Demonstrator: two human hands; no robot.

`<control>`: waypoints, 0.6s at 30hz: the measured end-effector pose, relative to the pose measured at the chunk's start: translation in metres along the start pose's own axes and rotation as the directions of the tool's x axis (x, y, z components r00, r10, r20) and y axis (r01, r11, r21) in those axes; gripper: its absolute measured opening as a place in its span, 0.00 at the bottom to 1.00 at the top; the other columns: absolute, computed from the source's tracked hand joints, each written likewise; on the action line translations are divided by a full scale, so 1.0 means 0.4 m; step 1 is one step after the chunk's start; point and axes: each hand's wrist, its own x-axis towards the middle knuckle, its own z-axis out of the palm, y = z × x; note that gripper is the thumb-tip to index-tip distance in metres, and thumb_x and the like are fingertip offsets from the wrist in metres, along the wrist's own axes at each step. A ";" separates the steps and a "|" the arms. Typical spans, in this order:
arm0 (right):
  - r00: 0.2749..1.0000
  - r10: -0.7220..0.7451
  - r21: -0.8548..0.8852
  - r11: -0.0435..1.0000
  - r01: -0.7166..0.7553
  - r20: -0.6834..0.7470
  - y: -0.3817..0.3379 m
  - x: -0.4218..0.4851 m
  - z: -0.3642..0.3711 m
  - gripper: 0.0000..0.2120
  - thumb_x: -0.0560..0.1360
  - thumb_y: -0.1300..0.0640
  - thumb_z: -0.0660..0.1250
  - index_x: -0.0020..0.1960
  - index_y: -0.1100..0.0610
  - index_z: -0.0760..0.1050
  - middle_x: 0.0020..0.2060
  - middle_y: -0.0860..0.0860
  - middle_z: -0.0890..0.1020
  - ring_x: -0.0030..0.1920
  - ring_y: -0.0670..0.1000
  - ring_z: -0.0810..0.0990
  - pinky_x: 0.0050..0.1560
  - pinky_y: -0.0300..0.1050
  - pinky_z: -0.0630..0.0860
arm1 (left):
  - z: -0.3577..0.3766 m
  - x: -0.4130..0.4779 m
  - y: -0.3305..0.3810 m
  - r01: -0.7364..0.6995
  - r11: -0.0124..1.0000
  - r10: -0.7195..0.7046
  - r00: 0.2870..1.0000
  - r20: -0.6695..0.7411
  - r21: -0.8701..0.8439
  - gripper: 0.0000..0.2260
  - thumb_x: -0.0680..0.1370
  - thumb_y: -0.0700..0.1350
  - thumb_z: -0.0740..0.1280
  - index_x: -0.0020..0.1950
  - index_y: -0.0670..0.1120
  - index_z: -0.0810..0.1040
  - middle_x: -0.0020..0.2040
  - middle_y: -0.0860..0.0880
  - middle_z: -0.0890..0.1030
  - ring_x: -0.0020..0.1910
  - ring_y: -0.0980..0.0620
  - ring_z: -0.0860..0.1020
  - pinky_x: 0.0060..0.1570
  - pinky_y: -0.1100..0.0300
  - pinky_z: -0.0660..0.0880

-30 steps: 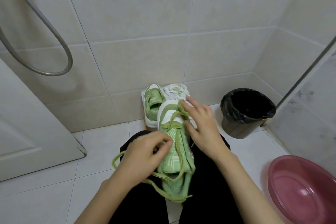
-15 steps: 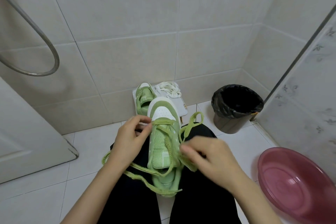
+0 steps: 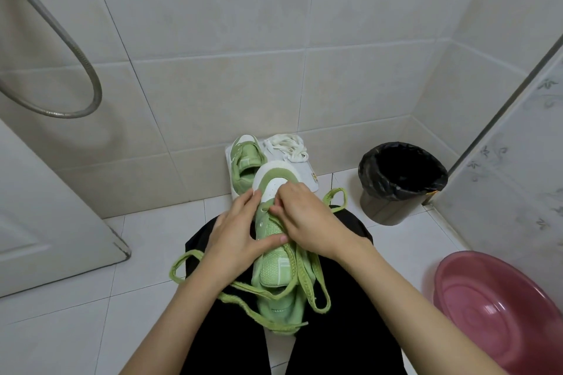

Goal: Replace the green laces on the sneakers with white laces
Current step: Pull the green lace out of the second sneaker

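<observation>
Sneaker (image 3: 275, 271) lies on the person's lap, toe pointing away, with its green lace (image 3: 182, 265) mostly pulled free and trailing off both sides. Left hand (image 3: 234, 234) grips the shoe's side with the thumb across the tongue, and right hand (image 3: 307, 222) pinches the lace at the toe-end eyelets. Unlacing this shoe looks nearly done; second sneaker (image 3: 243, 161) behind seems laceless, white laces (image 3: 286, 148) sit beside it unused, so all relacing remains.

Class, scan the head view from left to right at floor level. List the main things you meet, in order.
white door → green sneaker on the lap → black-lined bin → pink basin
</observation>
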 end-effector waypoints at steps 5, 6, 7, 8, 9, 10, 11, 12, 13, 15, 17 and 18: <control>0.964 0.253 -0.008 0.967 -0.254 0.078 -0.033 0.036 -0.020 0.12 0.78 0.51 0.60 0.40 0.56 0.65 0.34 0.50 0.73 0.37 0.53 0.71 0.33 0.47 0.63 | 0.006 -0.012 0.006 0.023 0.999 -0.025 0.999 -0.044 -0.038 0.43 0.64 0.68 0.68 0.76 0.59 0.56 0.76 0.63 0.56 0.74 0.51 0.58 0.71 0.52 0.59; 0.955 0.281 -0.029 0.960 -0.279 0.097 -0.041 0.043 -0.027 0.13 0.77 0.50 0.61 0.38 0.56 0.66 0.33 0.49 0.73 0.34 0.51 0.71 0.31 0.46 0.63 | 0.008 -0.018 0.008 0.024 0.999 -0.025 0.999 -0.046 -0.030 0.43 0.64 0.68 0.68 0.76 0.61 0.55 0.76 0.64 0.55 0.74 0.51 0.57 0.71 0.52 0.58; 0.950 0.291 -0.042 0.957 -0.288 0.111 -0.047 0.046 -0.032 0.13 0.76 0.49 0.62 0.37 0.56 0.66 0.32 0.49 0.72 0.33 0.50 0.70 0.29 0.44 0.62 | 0.010 -0.023 0.007 0.019 0.999 -0.020 0.999 -0.048 -0.028 0.43 0.65 0.68 0.68 0.75 0.62 0.54 0.76 0.65 0.53 0.74 0.52 0.56 0.72 0.53 0.57; 0.949 0.289 -0.046 0.957 -0.285 0.123 -0.050 0.045 -0.037 0.14 0.75 0.49 0.64 0.36 0.56 0.67 0.31 0.49 0.72 0.32 0.49 0.70 0.29 0.43 0.62 | 0.010 -0.027 0.005 0.013 0.999 -0.015 0.999 -0.050 -0.036 0.43 0.65 0.68 0.69 0.75 0.63 0.54 0.75 0.67 0.52 0.75 0.53 0.55 0.72 0.53 0.56; 0.950 0.282 -0.036 0.959 -0.280 0.134 -0.052 0.040 -0.041 0.15 0.74 0.50 0.66 0.34 0.57 0.68 0.28 0.49 0.72 0.30 0.50 0.69 0.28 0.43 0.62 | 0.010 -0.030 0.004 0.012 0.999 -0.015 0.998 -0.055 -0.052 0.43 0.64 0.67 0.69 0.75 0.64 0.54 0.74 0.69 0.50 0.75 0.54 0.53 0.73 0.54 0.54; 0.950 0.277 -0.004 0.960 -0.279 0.146 -0.052 0.034 -0.046 0.16 0.73 0.50 0.67 0.32 0.56 0.67 0.26 0.49 0.70 0.29 0.50 0.68 0.28 0.43 0.62 | 0.010 -0.031 0.006 0.013 0.998 -0.017 0.998 -0.061 -0.066 0.42 0.64 0.67 0.70 0.74 0.64 0.54 0.72 0.71 0.48 0.75 0.56 0.52 0.73 0.55 0.51; 0.950 0.272 0.060 0.957 -0.283 0.151 -0.049 0.025 -0.050 0.18 0.73 0.51 0.67 0.29 0.56 0.65 0.24 0.48 0.68 0.27 0.49 0.66 0.29 0.43 0.62 | 0.010 -0.030 0.009 0.014 0.997 -0.019 0.998 -0.066 -0.073 0.42 0.64 0.66 0.70 0.74 0.64 0.55 0.70 0.72 0.47 0.74 0.58 0.51 0.72 0.56 0.49; 0.952 0.271 0.158 0.943 -0.292 0.142 -0.045 0.015 -0.051 0.20 0.73 0.52 0.67 0.28 0.57 0.63 0.23 0.48 0.65 0.27 0.48 0.63 0.28 0.42 0.60 | 0.011 -0.030 0.013 0.012 0.997 -0.018 0.997 -0.069 -0.075 0.42 0.64 0.66 0.70 0.74 0.64 0.55 0.69 0.73 0.46 0.73 0.60 0.51 0.72 0.57 0.48; 0.954 0.277 0.282 0.912 -0.299 0.116 -0.041 0.005 -0.050 0.21 0.73 0.53 0.68 0.27 0.58 0.62 0.23 0.49 0.63 0.26 0.47 0.61 0.28 0.41 0.59 | 0.010 -0.029 0.015 0.010 0.997 -0.016 0.997 -0.070 -0.082 0.42 0.63 0.66 0.70 0.73 0.64 0.55 0.68 0.73 0.46 0.72 0.61 0.52 0.72 0.57 0.48; 0.955 0.293 0.536 0.798 -0.275 0.053 -0.036 -0.018 -0.040 0.21 0.73 0.57 0.68 0.27 0.61 0.61 0.24 0.50 0.61 0.28 0.46 0.59 0.30 0.42 0.57 | 0.007 -0.029 0.015 0.011 0.993 -0.018 0.998 -0.062 -0.120 0.41 0.61 0.68 0.69 0.70 0.69 0.53 0.70 0.73 0.48 0.74 0.56 0.52 0.73 0.52 0.51; 0.945 0.327 0.721 0.657 -0.218 -0.013 -0.033 -0.037 -0.021 0.22 0.72 0.62 0.70 0.26 0.62 0.61 0.25 0.52 0.61 0.30 0.46 0.61 0.32 0.40 0.59 | 0.002 -0.029 0.014 0.009 0.988 -0.017 0.999 -0.048 -0.156 0.40 0.58 0.71 0.66 0.66 0.74 0.52 0.70 0.75 0.48 0.76 0.52 0.51 0.74 0.50 0.51; 0.937 0.349 0.793 0.579 -0.190 -0.031 -0.032 -0.043 -0.012 0.22 0.71 0.64 0.70 0.25 0.61 0.61 0.26 0.52 0.61 0.30 0.47 0.61 0.33 0.39 0.60 | 0.002 -0.030 0.015 0.001 0.985 -0.009 0.999 -0.046 -0.170 0.39 0.58 0.71 0.66 0.65 0.74 0.52 0.69 0.76 0.48 0.76 0.52 0.51 0.74 0.50 0.50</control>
